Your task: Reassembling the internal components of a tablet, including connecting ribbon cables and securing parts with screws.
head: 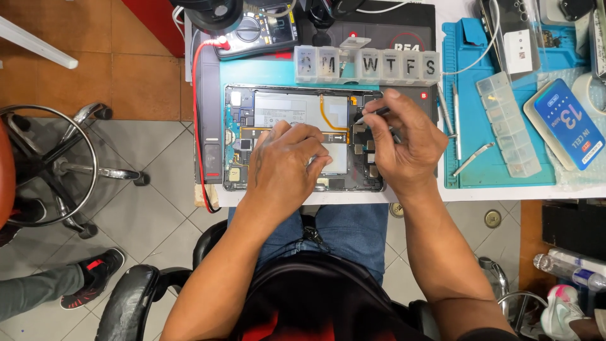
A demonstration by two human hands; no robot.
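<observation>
An opened tablet (287, 110) lies flat on the workbench, back cover off, showing its grey battery, orange flex cables and circuit boards. My left hand (284, 167) rests palm down on the tablet's lower middle, fingers bent, pressing on it. My right hand (404, 142) hovers over the tablet's right edge and pinches a thin dark tool (375, 113) whose tip points left at the boards near the top right corner.
A clear weekly pill organizer (369, 65) sits just behind the tablet. A multimeter (255, 28) with a red lead stands at the back left. On the blue mat (473, 164) to the right lie tweezers (472, 158), a clear parts box (508, 123) and a phone (568, 123). Another person's shoe shows at bottom left.
</observation>
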